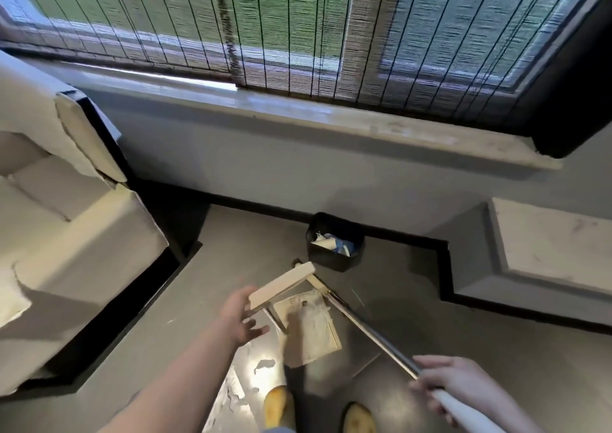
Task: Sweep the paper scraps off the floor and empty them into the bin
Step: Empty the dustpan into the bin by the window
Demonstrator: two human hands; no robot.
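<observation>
- Paper scraps point(261, 364) lie on the floor point(414, 303) near the person's feet; the black bin point(334, 242), by the wall, already holds rubbish, so sweeping looks unfinished.
- Right hand point(445, 388) grasps the broom handle point(367, 330).
- Left hand point(241, 315), fingers spread, touches the pale dustpan point(281, 285).

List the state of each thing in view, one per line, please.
Bin: upright, open, holding scraps.
Dustpan: on the floor, near the bin.
Cream bar: raised, touching left hand.
Long handle: slanted, gripped by right hand.
Blinds: lowered.
</observation>
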